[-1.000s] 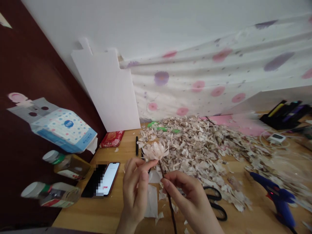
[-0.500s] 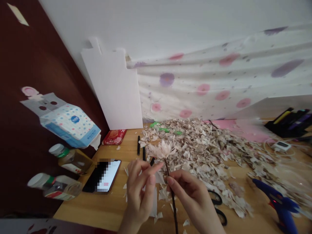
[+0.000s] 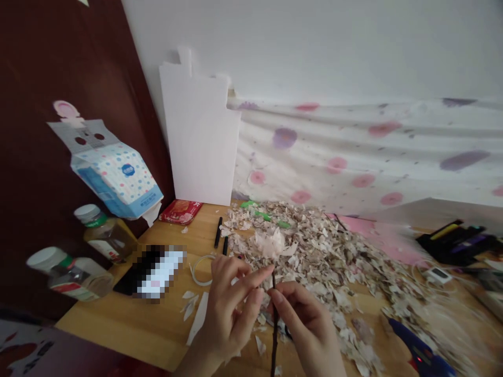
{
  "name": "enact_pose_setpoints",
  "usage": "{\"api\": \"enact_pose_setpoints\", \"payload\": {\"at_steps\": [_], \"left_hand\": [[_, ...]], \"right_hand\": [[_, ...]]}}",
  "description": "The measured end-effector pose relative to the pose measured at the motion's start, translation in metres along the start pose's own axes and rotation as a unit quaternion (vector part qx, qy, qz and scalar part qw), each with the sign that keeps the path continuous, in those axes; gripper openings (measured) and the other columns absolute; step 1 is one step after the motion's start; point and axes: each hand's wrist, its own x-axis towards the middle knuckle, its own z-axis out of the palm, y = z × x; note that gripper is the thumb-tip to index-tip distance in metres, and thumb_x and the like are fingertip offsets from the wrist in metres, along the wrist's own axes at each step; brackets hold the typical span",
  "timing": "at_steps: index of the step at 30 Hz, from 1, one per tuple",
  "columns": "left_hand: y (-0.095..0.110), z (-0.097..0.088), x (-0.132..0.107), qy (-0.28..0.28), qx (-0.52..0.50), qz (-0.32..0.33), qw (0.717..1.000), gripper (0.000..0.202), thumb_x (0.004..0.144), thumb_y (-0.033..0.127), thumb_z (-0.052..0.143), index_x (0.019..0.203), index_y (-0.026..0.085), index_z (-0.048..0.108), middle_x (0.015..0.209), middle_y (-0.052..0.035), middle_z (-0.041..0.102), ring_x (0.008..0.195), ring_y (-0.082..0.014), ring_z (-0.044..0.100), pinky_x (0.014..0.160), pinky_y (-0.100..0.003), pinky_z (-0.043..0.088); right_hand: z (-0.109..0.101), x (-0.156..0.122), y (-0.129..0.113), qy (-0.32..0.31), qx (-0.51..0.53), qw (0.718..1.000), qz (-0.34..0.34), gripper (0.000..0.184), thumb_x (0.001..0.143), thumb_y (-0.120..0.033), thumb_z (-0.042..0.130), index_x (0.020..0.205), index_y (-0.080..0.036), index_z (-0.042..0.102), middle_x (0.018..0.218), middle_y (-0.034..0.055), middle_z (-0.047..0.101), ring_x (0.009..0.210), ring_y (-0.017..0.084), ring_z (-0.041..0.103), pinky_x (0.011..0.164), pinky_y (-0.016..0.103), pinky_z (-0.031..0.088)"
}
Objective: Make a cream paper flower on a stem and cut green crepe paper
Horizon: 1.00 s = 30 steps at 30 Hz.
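My right hand pinches a thin dark brown twig between thumb and fingers. The twig stands nearly upright and bears a flower of pale, papery petals at its top. My left hand is beside it, its index fingertip at the twig just under the petals. The left thumb is apart from that finger, and I see nothing held between them. A large heap of dry, whitish-brown petals spreads behind and right of the flower. A dark scissors handle is mostly hidden by my right hand.
Right front lies a blue glue gun with a red light. Left are a phone, two bottles and a hanging tissue pack. Black pens lie near a coiled ring. A white board leans on the wall.
The view has turned and shifted, so the glue gun sits lower and the coiled ring now shows. Both hands keep nearly the same pose at the flower; the scissors are more covered.
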Motion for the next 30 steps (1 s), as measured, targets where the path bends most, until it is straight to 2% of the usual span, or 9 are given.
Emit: {"api": "enact_pose_setpoints", "payload": {"at_steps": [12, 20, 25, 30], "left_hand": [[-0.002, 0.003, 0.003, -0.028, 0.001, -0.014, 1.0, 0.042, 0.098, 0.022, 0.047, 0.139, 0.029, 0.054, 0.094, -0.0032, 0.052, 0.092, -0.0212, 0.051, 0.088, -0.041, 0.039], [-0.004, 0.002, -0.003, -0.022, 0.002, 0.047, 0.999, 0.043, 0.097, 0.018, 0.047, 0.139, 0.025, 0.054, 0.093, -0.0037, 0.054, 0.088, -0.0209, 0.049, 0.083, -0.04, 0.038], [-0.004, 0.002, -0.001, -0.035, 0.053, 0.047, 0.997, 0.044, 0.097, 0.019, 0.048, 0.14, 0.022, 0.053, 0.092, -0.0044, 0.054, 0.087, -0.0217, 0.049, 0.083, -0.041, 0.036], [-0.005, 0.002, 0.0, -0.046, 0.066, 0.047, 0.996, 0.044, 0.098, 0.02, 0.046, 0.142, 0.022, 0.05, 0.092, -0.0045, 0.053, 0.089, -0.022, 0.049, 0.085, -0.042, 0.035]], "right_hand": [[0.0, 0.004, -0.018, -0.013, -0.034, 0.999, 0.006, 0.036, 0.083, -0.053, 0.07, 0.077, -0.018, 0.07, 0.064, 0.0035, 0.064, 0.058, 0.015, 0.058, 0.054, 0.022, 0.048], [0.002, 0.001, 0.0, -0.006, 0.011, 1.0, -0.012, 0.024, 0.088, -0.044, 0.069, 0.082, -0.021, 0.072, 0.071, 0.0025, 0.068, 0.065, 0.016, 0.061, 0.06, 0.021, 0.052], [0.001, -0.001, 0.008, -0.005, 0.015, 1.0, -0.009, 0.022, 0.089, -0.042, 0.069, 0.085, -0.021, 0.072, 0.07, 0.0017, 0.067, 0.064, 0.015, 0.06, 0.059, 0.02, 0.051], [0.003, 0.0, 0.002, 0.001, 0.008, 1.0, -0.019, 0.023, 0.088, -0.043, 0.069, 0.081, -0.021, 0.072, 0.067, 0.0008, 0.066, 0.06, 0.013, 0.059, 0.056, 0.018, 0.049]]}}
